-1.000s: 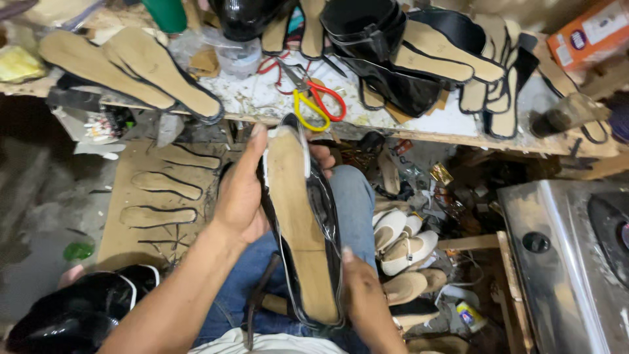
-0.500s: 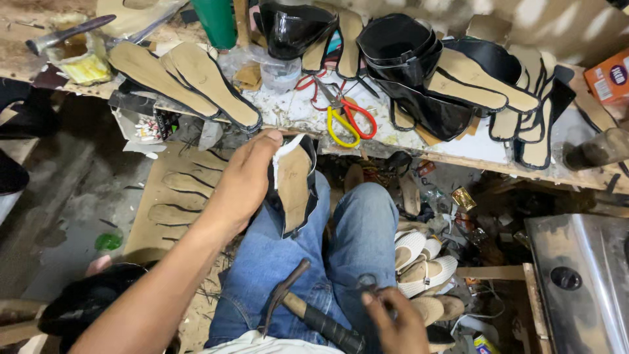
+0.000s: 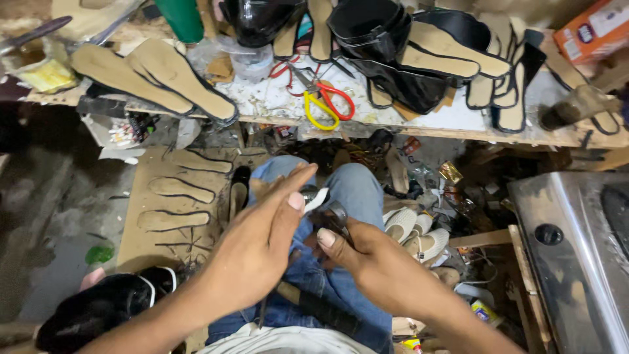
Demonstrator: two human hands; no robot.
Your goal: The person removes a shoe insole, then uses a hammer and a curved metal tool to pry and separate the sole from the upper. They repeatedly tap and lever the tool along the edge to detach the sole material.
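My left hand (image 3: 259, 246) stretches flat over my lap in blue jeans (image 3: 357, 190), fingers straight and pointing up and right, the thumb tip beside a small white piece (image 3: 319, 196). Just past it, by my left knee, stands a black shoe with a tan insole (image 3: 238, 195), partly hidden by the hand. My right hand (image 3: 367, 259) is closed around a dark metal tool (image 3: 334, 213) whose head sticks up between both hands. A dark handle (image 3: 314, 307) lies across my lap under the right wrist; whether it belongs to that tool I cannot tell.
The workbench edge (image 3: 419, 131) ahead carries tan insoles (image 3: 151, 78), red and yellow scissors (image 3: 324, 101), black shoe uppers (image 3: 386, 46) and a green bottle (image 3: 180, 16). On the floor are a cardboard sheet with sole cut-outs (image 3: 173, 196), white shoes (image 3: 413, 229), and a metal box (image 3: 576, 262) at right.
The left hand has come back from the bench edge toward my lap and let the shoe sink beside the knee. The right hand has risen from the lower lap with the tool.
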